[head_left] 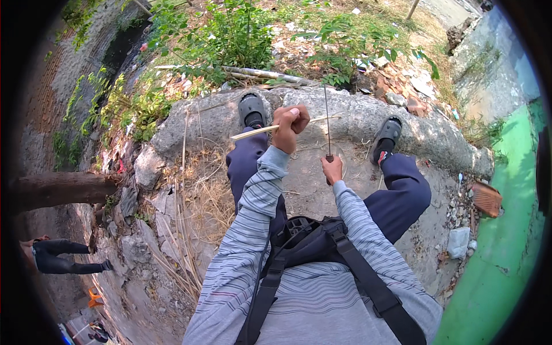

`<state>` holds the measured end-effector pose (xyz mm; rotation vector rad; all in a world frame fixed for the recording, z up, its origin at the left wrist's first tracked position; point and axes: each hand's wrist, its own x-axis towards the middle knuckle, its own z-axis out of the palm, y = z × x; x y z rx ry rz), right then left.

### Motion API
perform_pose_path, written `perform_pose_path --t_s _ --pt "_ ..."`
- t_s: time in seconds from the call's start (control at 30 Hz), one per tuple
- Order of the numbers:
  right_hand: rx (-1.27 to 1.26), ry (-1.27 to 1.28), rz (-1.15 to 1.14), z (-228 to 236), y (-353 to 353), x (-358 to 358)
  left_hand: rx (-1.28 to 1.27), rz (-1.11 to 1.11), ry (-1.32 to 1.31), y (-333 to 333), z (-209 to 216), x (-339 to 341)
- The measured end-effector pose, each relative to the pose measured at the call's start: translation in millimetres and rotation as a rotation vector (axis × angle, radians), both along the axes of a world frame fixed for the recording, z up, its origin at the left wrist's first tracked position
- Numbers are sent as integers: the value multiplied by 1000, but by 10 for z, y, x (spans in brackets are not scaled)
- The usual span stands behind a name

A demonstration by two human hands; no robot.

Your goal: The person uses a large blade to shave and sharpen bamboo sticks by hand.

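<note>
The left hand (290, 127) pinches a slender pale-yellow wooden strip (250, 134) above grey stony ground (310, 198); the right hand (332, 169) grips a long, thin, dark-metal knife (328, 127). The strip looks already split, probably unfinished; knife contact is unclear.

Worn on the head, the left fisheye camera looks steeply down and forward. The striped shirt (310, 293) fills the near part; the left hand (290, 127) and right hand (332, 170) sit midway, leafy shrubs (241, 37) far ahead. At right, the green wall (489, 253) bends toward the rim.
</note>
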<state>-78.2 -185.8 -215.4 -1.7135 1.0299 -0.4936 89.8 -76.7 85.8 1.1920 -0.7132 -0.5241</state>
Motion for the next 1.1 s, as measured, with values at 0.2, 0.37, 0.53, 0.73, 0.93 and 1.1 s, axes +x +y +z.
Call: perform_pose_path --t_s 0.2,0.37,0.53,0.73,0.93,1.1 --pt "367 224 9 63 -508 -132 -40 -68 45 -79 -91 29" --pt "-111 157 -54 259 -303 -76 -22 -26 52 -72 -68 22" --pt "-60 28 9 305 -7 -88 -17 -10 51 -9 -68 90" --pt "288 247 -80 -217 -534 -280 -27 -55 33 -133 -44 40" --pt "186 162 -88 -153 -177 -240 -17 -44 23 -119 -70 38" --pt "104 274 -56 -182 -194 -261 -26 -42 58 -91 -89 55"
